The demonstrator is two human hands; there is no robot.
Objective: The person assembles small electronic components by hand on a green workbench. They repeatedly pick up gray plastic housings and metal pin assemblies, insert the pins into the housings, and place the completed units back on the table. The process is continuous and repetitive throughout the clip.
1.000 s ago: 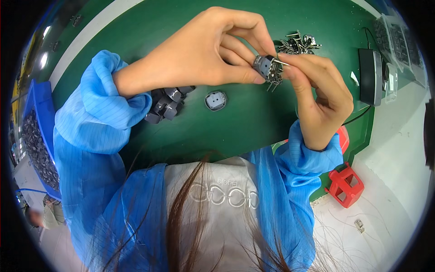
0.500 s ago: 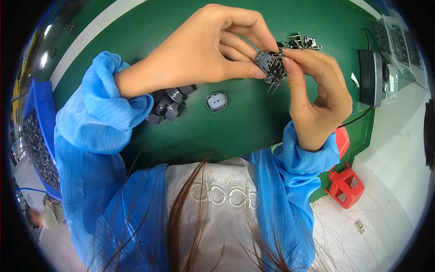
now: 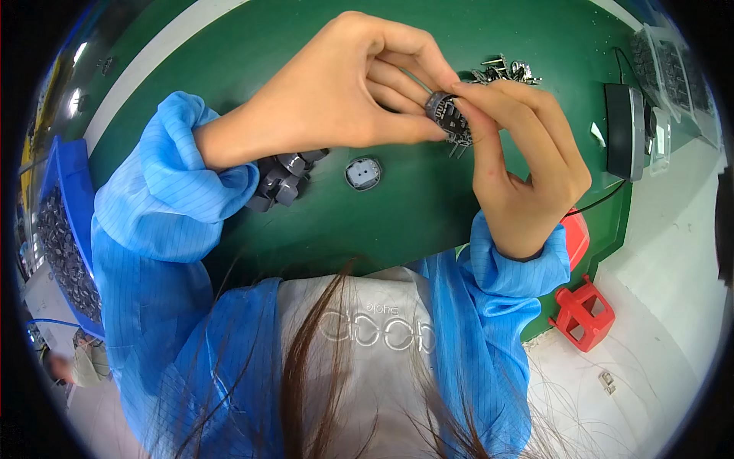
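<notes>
Left hand (image 3: 344,88) held dark round housing (image 3: 443,109) between thumb and fingers, one o'clock; right hand (image 3: 535,172), fingertips bunched at its rim, hold unclear. Blue sleeve (image 3: 225,183) partly hid dark caps (image 3: 287,181), ten o'clock.

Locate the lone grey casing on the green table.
In the head view, the grey casing lies on the green table just above the picture's middle, right of the dark grey pile and below the left hand.

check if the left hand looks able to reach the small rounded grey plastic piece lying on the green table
Probably yes: the grey piece lies uncovered near the left hand, nothing visible between them, though that hand holds a dark grey rounded part, likely needing release first.
</notes>
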